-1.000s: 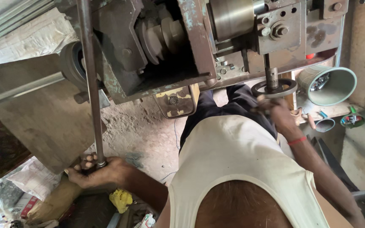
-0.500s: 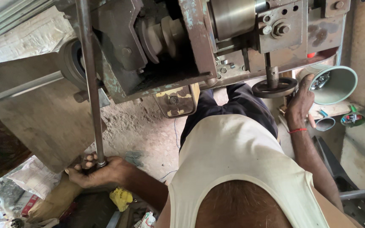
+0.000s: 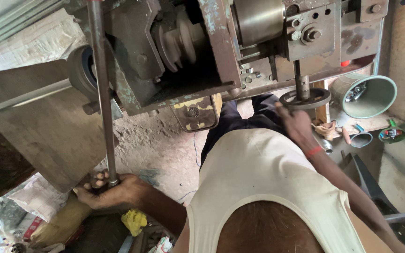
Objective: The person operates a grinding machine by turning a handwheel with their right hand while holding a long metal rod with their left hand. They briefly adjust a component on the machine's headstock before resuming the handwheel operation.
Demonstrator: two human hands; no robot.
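My left hand [image 3: 111, 191] is clenched around the long grey steel rod [image 3: 100, 89]; my right hand [image 3: 296, 124] grips the round dark metal handwheel [image 3: 304, 99]

The right hand [image 3: 295, 122] has been shifted along the round handwheel [image 3: 304, 99]: half a second ago it was raised at the wheel's right edge, and now it is laid against the lower left rim. The wheel appears to have been turned slightly, though this cannot be confirmed.

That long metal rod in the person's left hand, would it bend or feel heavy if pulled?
The long metal rod looks like solid steel, so probably stiff and heavy for its width. Its surface looks dull and worn, so likely not slippery. The left hand wraps its lower end.
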